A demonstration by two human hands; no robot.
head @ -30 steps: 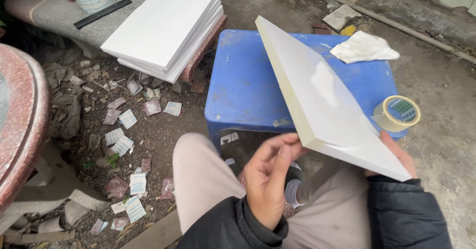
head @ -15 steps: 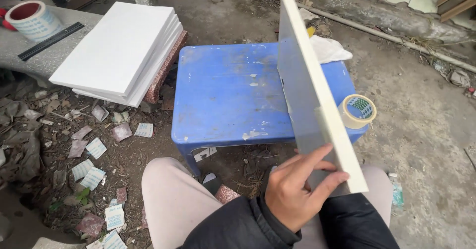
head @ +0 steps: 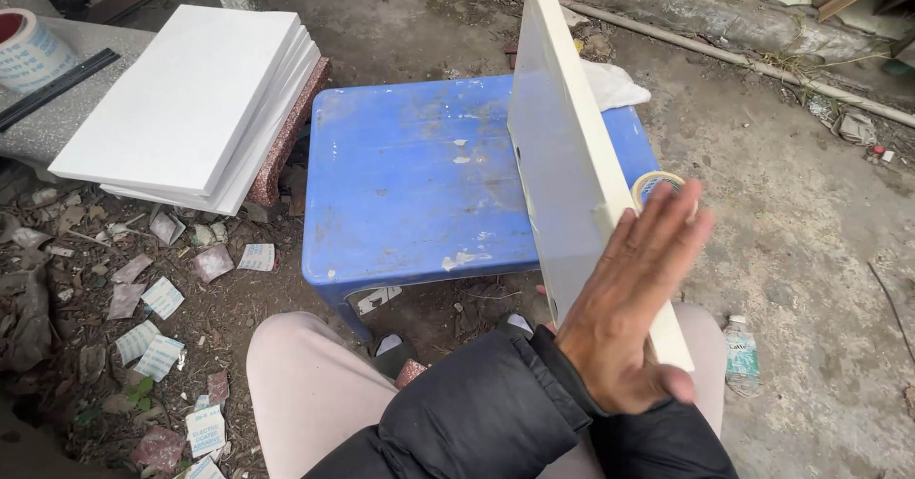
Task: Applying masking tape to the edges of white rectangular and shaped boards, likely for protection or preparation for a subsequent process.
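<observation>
Tile: a big pale tile is held up on its edge over the blue bench. Its thin cream edge is turned to the camera.
Left hand: the left hand is opened wide, with the fingers spread. It is laid flat on the near end of the tile. Nothing is gripped by it.
Right hand: it is not seen. It is likely hidden behind the tile or the black sleeve.
What has changed: one second ago the tile was leaned over, with its wide face up. Now it has been stood almost straight up. Half a second ago the near edge was pinched by the left hand. Now that hand has been opened and pressed flat.
What that means: the tile seems to be partway through a turn. It is only steadied by the flat hand, not gripped.
On the bench: a roll of tape is half covered by the fingers. A white cloth is partly hidden behind the tile.
Nearby: a stack of white tiles is laid on a stone block to the left. Paper scraps are spread on the ground.
Hard to tell: the far face of the tile cannot be seen. How the tile is held from below cannot be told.
</observation>
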